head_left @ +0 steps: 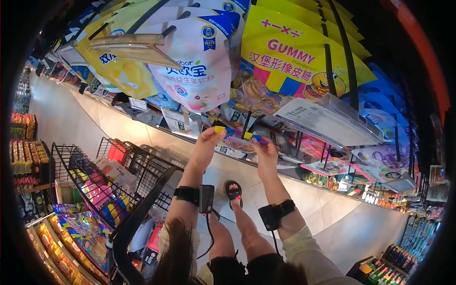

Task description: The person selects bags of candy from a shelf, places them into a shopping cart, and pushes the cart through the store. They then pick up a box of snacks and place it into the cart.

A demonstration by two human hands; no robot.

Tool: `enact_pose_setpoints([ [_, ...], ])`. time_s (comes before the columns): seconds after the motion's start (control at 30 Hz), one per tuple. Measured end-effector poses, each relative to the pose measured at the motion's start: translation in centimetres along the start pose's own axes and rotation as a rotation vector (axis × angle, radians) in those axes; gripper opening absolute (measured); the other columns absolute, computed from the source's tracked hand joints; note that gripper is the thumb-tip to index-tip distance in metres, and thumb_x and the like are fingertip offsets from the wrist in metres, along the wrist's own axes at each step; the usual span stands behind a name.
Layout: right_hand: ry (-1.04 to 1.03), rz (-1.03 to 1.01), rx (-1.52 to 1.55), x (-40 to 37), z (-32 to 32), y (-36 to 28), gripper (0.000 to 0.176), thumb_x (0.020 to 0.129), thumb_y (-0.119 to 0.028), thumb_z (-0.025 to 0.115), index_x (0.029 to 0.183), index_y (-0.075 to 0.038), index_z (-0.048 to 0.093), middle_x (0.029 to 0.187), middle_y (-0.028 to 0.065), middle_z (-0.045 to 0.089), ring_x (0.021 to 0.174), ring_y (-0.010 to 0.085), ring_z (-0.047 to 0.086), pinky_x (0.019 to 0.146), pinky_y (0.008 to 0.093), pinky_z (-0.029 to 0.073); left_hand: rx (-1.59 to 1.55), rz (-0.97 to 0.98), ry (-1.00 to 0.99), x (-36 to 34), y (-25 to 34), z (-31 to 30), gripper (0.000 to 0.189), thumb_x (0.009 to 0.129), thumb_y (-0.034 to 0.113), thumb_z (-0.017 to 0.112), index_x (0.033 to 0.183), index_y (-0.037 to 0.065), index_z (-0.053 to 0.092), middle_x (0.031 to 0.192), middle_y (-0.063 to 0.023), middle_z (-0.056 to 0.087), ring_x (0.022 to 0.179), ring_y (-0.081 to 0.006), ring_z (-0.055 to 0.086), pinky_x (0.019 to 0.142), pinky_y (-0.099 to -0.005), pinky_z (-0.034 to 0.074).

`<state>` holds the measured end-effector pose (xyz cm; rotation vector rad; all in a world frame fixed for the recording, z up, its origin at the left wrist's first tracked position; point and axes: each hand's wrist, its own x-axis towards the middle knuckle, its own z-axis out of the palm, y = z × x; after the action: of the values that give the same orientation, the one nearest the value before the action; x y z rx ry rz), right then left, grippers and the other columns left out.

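Below the hanging candy packs, both of my hands pinch the edges of a small candy bag (237, 144). It has yellow and blue top corners and is seen steeply from above. My left hand (208, 146) is closed on the left corner, where a yellow patch shows at the thumb. On the other side, my right hand (266, 153) grips the yellow-and-blue right corner. A black display hook rises between the hands. Just above hang a yellow gummy pack (285, 45) and a white-and-pink gummy pack (194, 66).
A black wire shopping cart (128, 166) holding colourful packages stands at my left. Clear price-tag holders (327, 121) jut from the rack. Snack boxes (57, 242) fill a shelf at lower left. Bottles (384, 270) stand at lower right.
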<state>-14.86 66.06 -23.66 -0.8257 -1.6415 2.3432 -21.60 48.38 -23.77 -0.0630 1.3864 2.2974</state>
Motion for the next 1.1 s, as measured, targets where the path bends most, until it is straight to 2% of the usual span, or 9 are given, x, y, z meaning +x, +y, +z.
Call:
enact_pose_setpoints([
  [0.1, 0.004, 0.005, -0.073, 0.0, -0.1, -0.1, 0.025, 0.082, -0.013, 0.069, 0.102, -0.002, 0.059, 0.088, 0.0018, 0.062, 0.081, 0.0089, 0.055, 0.078, 0.0230, 0.042, -0.023, 0.011, 0.042, -0.4, 0.7, 0.7, 0.014, 0.088, 0.009, 0.058, 0.099, 0.003, 0.065, 0.094, 0.0004, 0.064, 0.089, -0.0064, 0.054, 0.083, -0.0221, 0.039],
  [0.3, 0.025, 0.007, -0.015, 1.0, 1.0, -0.7, 0.026, 0.081, -0.018, 0.070, 0.101, -0.002, 0.060, 0.090, 0.0025, 0.064, 0.080, 0.0089, 0.055, 0.075, 0.0234, 0.042, 0.001, -0.002, 0.075, 1.2, 0.9, 1.7, 0.015, 0.088, 0.011, 0.059, 0.100, 0.003, 0.065, 0.094, 0.0000, 0.064, 0.087, -0.0068, 0.054, 0.082, -0.0223, 0.039],
  [0.37, 0.025, 0.013, -0.026, 1.0, 1.2, -0.5, 0.027, 0.081, -0.018, 0.070, 0.100, -0.002, 0.060, 0.089, 0.0024, 0.064, 0.080, 0.0089, 0.055, 0.075, 0.0232, 0.042, 0.024, 0.022, 0.142, 1.8, 0.2, 1.4, 0.016, 0.088, 0.012, 0.060, 0.100, 0.003, 0.065, 0.093, -0.0003, 0.064, 0.087, -0.0071, 0.054, 0.082, -0.0225, 0.039],
  [0.53, 0.052, 0.013, 0.021, 0.3, 1.1, -0.9, 0.024, 0.082, -0.018, 0.070, 0.099, -0.003, 0.062, 0.088, 0.0019, 0.064, 0.080, 0.0083, 0.055, 0.074, 0.0228, 0.041, 0.008, -0.006, 0.075, 1.5, 0.7, 1.0, 0.017, 0.087, 0.012, 0.061, 0.100, 0.003, 0.065, 0.094, -0.0006, 0.064, 0.087, -0.0068, 0.054, 0.081, -0.0216, 0.039],
  [0.63, -0.002, 0.025, 0.065, 0.6, 0.3, -0.5, 0.024, 0.081, -0.013, 0.069, 0.101, -0.002, 0.061, 0.095, 0.0034, 0.064, 0.086, 0.0104, 0.058, 0.079, 0.0254, 0.044, 0.004, -0.024, 0.031, 1.1, 0.8, 1.2, 0.017, 0.087, 0.012, 0.061, 0.101, 0.002, 0.065, 0.095, -0.0006, 0.065, 0.087, -0.0066, 0.055, 0.082, -0.0213, 0.039],
  [0.7, 0.070, -0.011, 0.066, 1.0, 0.4, -0.3, 0.018, 0.083, -0.015, 0.068, 0.095, -0.003, 0.063, 0.089, 0.0014, 0.064, 0.080, 0.0078, 0.055, 0.076, 0.0242, 0.042, 0.024, -0.024, 0.036, 1.2, 0.8, 1.6, 0.017, 0.087, 0.012, 0.061, 0.101, 0.002, 0.065, 0.095, -0.0006, 0.065, 0.087, -0.0065, 0.055, 0.082, -0.0212, 0.040],
  [0.8, 0.076, -0.028, 0.047, 1.4, 0.5, -0.1, 0.018, 0.083, -0.015, 0.068, 0.095, -0.003, 0.063, 0.088, 0.0009, 0.064, 0.078, 0.0072, 0.055, 0.073, 0.0244, 0.042, 0.019, -0.026, 0.056, 1.4, 0.9, 1.8, 0.016, 0.087, 0.011, 0.060, 0.099, 0.002, 0.065, 0.094, -0.0003, 0.064, 0.086, -0.0061, 0.054, 0.081, -0.0213, 0.040],
  [0.87, 0.080, -0.026, 0.042, 1.8, 0.3, 0.4, 0.017, 0.083, -0.015, 0.068, 0.095, -0.003, 0.063, 0.087, 0.0007, 0.064, 0.077, 0.0071, 0.055, 0.072, 0.0244, 0.042, 0.018, 0.003, 0.066, 1.4, 0.8, 1.8, 0.016, 0.086, 0.014, 0.063, 0.096, 0.001, 0.066, 0.086, 0.0023, 0.063, 0.080, -0.0031, 0.052, 0.075, -0.0198, 0.040],
  [1.1, 0.153, -0.026, -0.007, 2.6, 0.0, 1.5, 0.016, 0.083, -0.014, 0.067, 0.095, -0.004, 0.063, 0.087, -0.0002, 0.063, 0.074, 0.0063, 0.053, 0.069, 0.0234, 0.042, 0.042, 0.044, 0.095, 1.4, 1.3, 2.0, 0.019, 0.087, 0.015, 0.062, 0.099, 0.000, 0.065, 0.087, 0.0013, 0.062, 0.082, -0.0040, 0.051, 0.076, -0.0196, 0.039],
])
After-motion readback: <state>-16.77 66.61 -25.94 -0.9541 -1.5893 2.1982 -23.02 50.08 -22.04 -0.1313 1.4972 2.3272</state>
